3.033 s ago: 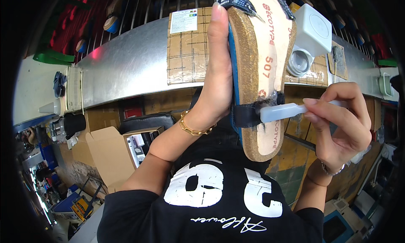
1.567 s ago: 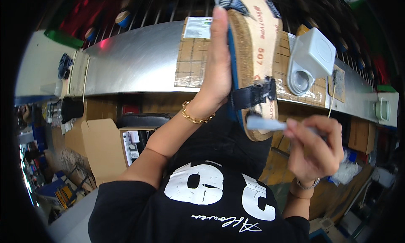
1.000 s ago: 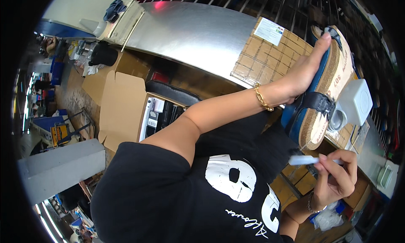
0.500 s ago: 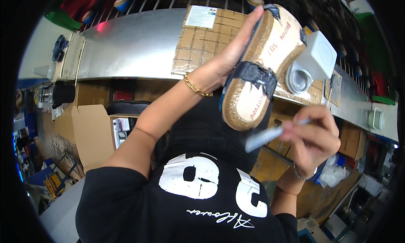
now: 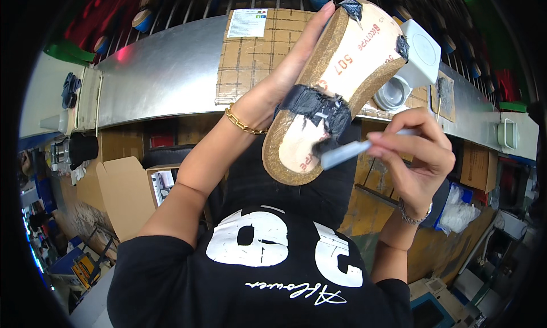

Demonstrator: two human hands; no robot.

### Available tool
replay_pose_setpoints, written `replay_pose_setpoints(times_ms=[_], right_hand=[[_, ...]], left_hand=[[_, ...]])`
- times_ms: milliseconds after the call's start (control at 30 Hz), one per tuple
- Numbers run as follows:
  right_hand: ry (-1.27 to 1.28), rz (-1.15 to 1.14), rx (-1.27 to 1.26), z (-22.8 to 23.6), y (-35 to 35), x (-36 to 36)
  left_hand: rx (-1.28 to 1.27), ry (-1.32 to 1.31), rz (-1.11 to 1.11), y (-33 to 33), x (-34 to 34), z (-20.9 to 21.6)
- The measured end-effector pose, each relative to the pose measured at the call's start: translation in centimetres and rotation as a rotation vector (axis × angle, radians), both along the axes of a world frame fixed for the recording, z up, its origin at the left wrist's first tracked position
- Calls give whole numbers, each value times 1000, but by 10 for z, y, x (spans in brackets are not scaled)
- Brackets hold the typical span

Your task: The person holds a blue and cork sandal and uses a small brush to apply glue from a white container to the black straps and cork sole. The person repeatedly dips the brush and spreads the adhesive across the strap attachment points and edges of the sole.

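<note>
My left hand grips a sandal sole from its left side, underside facing me and tilted. The sole has a cork edge, a pale middle with red print, and dark upper material folded over it at several spots. Some of the left fingers are hidden behind it. Between the fingers and thumb of my right hand is a flat, pale-blue brush. Its dark tip meets the sole's narrower end, just below the dark strap.
Beyond the sole, a flat cardboard piece lies on the metal bench. A white container and a round clear cup stand at its right. Blue-and-tan shoe pieces sit on the far rack. An open carton is at my left.
The sole has shifted left and slightly toward me. The brush, blurred and just off the sole's edge before, now has its tip at the narrower end.
</note>
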State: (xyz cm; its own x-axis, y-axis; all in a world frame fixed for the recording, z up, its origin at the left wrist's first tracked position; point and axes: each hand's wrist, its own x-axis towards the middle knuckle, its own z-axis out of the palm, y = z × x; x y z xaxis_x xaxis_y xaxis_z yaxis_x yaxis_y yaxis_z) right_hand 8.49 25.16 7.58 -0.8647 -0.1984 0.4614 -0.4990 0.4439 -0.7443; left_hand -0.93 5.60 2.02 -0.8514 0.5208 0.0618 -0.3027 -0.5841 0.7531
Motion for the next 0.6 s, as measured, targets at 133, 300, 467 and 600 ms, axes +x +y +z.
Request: replay_pose_setpoints(times_ms=[133,300,467,600], right_hand=[[8,181,40,5,13,-2],[-91,190,48,4,12,-3],[-93,22,-95,-11,25,14],[-207,-19,-185,-23,27,16]], left_hand=[[-66,58,60,-2,5,3],[-132,110,145,-6,10,4],[-177,235,134,9,1,-1],[-138,226,36,9,-2,-5]])
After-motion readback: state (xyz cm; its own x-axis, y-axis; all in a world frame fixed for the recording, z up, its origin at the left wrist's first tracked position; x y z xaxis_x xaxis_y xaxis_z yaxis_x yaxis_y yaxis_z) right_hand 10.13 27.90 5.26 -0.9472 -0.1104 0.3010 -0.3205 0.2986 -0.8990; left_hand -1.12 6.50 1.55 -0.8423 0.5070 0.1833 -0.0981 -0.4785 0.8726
